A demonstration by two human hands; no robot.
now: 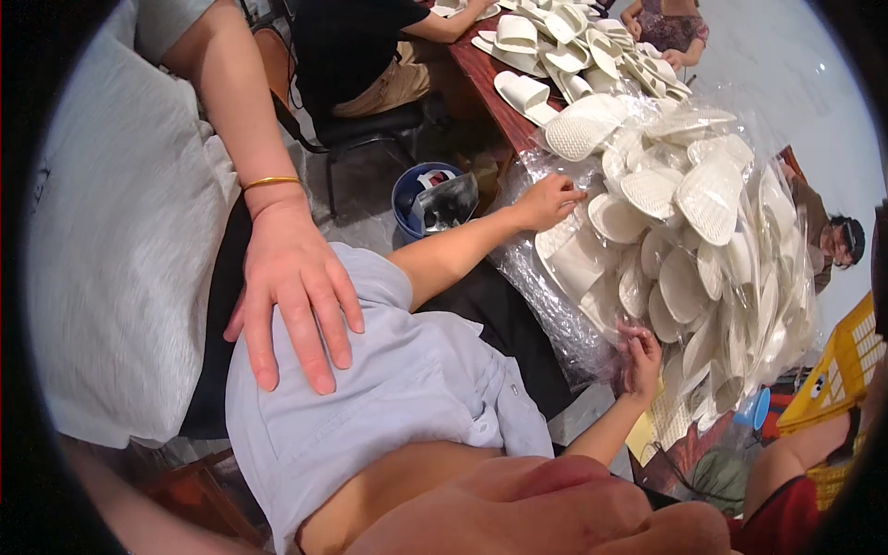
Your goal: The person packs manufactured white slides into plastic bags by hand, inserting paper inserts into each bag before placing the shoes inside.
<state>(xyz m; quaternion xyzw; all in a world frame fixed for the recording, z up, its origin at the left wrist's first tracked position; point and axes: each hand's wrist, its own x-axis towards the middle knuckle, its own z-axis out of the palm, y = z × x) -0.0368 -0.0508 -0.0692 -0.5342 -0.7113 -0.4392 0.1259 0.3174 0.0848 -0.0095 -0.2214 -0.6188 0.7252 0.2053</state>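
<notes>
- Head view: the left hand lies flat, fingers stretched and close together, on the upper edge of a clear plastic bag.
- Right hand is at the bag's lower edge, fingers bent against the film; whether it pinches the film cannot be told.
- The bag lies just right of the centre of the picture, against the red-brown table. Its long axis runs from upper left to lower right.
- It is stuffed with white slippers. Many are turned with their dotted soles outward, and they point every way.
- More white slippers are piled loose on the table.
- A blue bucket on the floor holds dark scraps.
- A yellow crate stands at the right rim.
- Another person's hand, wearing a gold bangle, rests spread on the light blue shirt.
</notes>
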